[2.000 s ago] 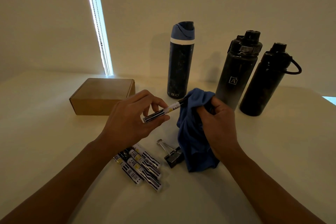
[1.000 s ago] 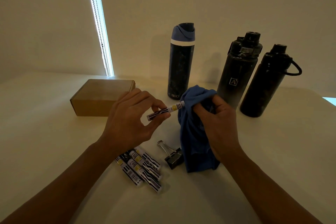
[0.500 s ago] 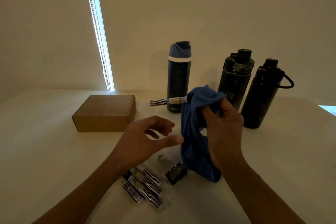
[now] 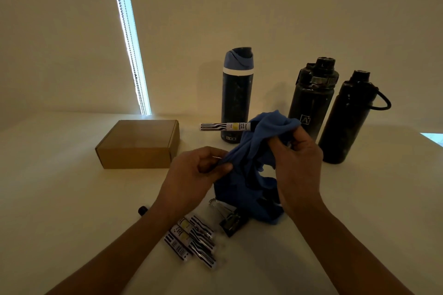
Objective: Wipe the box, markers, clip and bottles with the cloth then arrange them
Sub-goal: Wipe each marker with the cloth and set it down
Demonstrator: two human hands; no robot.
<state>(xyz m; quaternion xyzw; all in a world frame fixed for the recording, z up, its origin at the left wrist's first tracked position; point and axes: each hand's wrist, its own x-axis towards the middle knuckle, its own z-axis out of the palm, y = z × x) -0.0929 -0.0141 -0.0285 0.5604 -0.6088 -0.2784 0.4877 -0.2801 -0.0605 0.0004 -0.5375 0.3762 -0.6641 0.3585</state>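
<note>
While both hands bunch the blue cloth (image 4: 249,175) between them, one marker (image 4: 225,126) pokes out level from the fold at its far top edge, its tip end hidden in the fabric. The left hand (image 4: 191,179) pinches a side fold of the cloth with curled fingers; the right hand (image 4: 297,160) grips the upper bunch, and it is likely also clamping the wrapped end of that marker, though the cloth hides the contact.

Just on the near side of the left wrist lie the other markers (image 4: 191,238), a tight diagonal cluster on the table (image 4: 72,199), with the binder clip (image 4: 230,219) beside them, directly under the hanging tail of the cloth. A small dark cap-like piece (image 4: 142,210) sits to the left of the left forearm; what it is cannot be told. Beyond the left hand stands the cardboard box (image 4: 141,143). Beyond the cloth is the blue-capped bottle (image 4: 237,96), and beyond the right hand two black bottles, the nearer one (image 4: 311,96) and the one with a loop handle (image 4: 347,120).

The held marker looks lightly secured: if the right hand loosens while the left tugs the fold, it could slip out, drop, and roll. The dangling cloth could snag the clip's wire handles and drag it into the marker cluster. A wide sweep forward could knock the blue-capped bottle, which stands close behind the marker.
</note>
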